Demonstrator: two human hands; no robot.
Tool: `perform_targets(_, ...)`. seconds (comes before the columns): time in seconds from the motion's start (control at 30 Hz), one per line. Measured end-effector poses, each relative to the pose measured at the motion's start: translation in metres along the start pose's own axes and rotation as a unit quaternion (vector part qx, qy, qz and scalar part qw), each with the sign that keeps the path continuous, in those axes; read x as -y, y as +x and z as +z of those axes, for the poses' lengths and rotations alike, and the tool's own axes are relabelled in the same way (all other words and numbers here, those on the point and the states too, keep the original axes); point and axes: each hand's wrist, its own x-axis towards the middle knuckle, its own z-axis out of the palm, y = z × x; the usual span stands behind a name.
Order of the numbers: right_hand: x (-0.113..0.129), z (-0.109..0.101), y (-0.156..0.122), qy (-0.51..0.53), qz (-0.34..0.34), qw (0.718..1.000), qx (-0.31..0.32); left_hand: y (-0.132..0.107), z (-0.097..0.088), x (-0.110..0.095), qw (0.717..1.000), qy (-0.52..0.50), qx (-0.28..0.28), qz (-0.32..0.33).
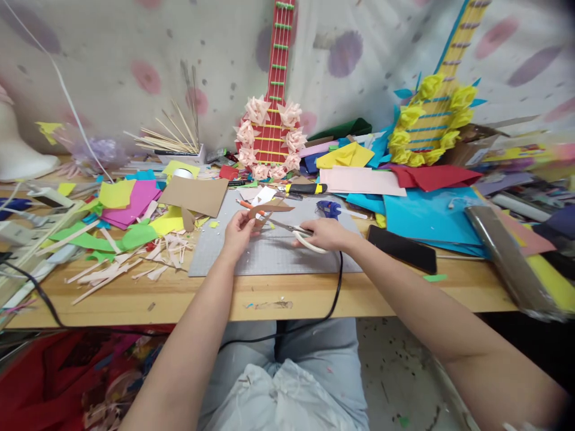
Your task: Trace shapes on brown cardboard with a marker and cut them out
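Observation:
My left hand (pixel 238 230) pinches a small brown cardboard piece (pixel 268 212) above the grey cutting mat (pixel 274 254). My right hand (pixel 324 233) is closed on the white handles of a pair of scissors (pixel 300 234), whose blades point left into the cardboard. Both hands hover just over the middle of the mat.
Coloured paper sheets and scraps cover the wooden table (pixel 269 296). A larger cardboard sheet (pixel 194 194) lies at the mat's far left. A red paper guitar (pixel 273 120) and a yellow paper guitar (pixel 433 114) lean at the back. A black cable (pixel 336 293) hangs over the front edge. A black phone (pixel 402 248) lies to the right.

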Motion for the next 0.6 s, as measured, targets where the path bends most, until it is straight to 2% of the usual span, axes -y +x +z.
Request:
perform_targets(0.13, 0.003, -0.003, 0.001, -0.024, -0.005, 0.999, 0.023, 0.0, -0.001, 0.0, 1.0, -0.001, 0.0, 0.005)
perform_targets(0.4, 0.004, 0.009, 0.009, 0.016, -0.017, 1.0, 0.009, -0.001, -0.001, 0.001, 1.0, -0.011, -0.006, 0.003)
perform_targets(0.6, 0.004, 0.006, 0.011, 0.031, -0.014, 0.999, 0.031, 0.0, -0.001, 0.002, 1.0, -0.012, -0.006, 0.003)
